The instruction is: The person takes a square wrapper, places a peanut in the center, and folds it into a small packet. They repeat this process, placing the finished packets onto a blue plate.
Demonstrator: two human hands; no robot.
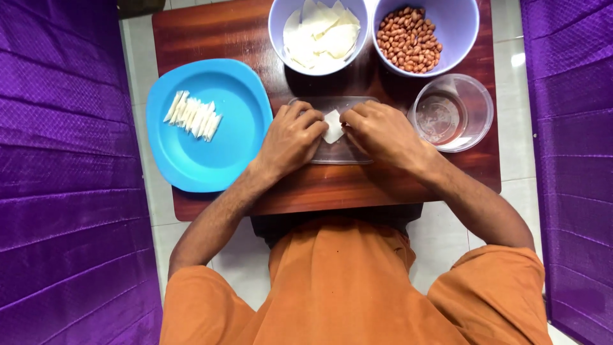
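Head view, looking straight down, and both hands meet over a clear, flat plastic lid point(332, 152) lying on the dark reddish wooden board point(211, 32). Left hand point(290, 137) and right hand point(377, 131) pinch a small pale wrapper piece point(333, 126) between their fingertips, fingers curled in close from either side; it looks thin, soft and roughly triangular, though the knuckles hide most of its edges. Left of that lid sits a glossy blue plastic plate point(236, 96), squarish with rounded corners, carrying a neat row of folded white pieces point(192, 115), narrow and pointed, leaning against each other. Beyond the lid, a lavender bowl point(276, 29) holds a loose heap of flat wrapper sheets point(322, 35), its top rim cut off by the frame. Beside it, right of the lid's far edge, a second lavender bowl point(463, 32) is filled with reddish-brown peanuts point(408, 38), skins on, and it too is cropped at the top. Right of the lid stands a round transparent container point(476, 112); whether it holds a little liquid is hard to make out. Orange cloth covers the person's shoulders and knees below the board, and quilted purple fabric point(57, 160) hangs on both sides over pale floor tiles.
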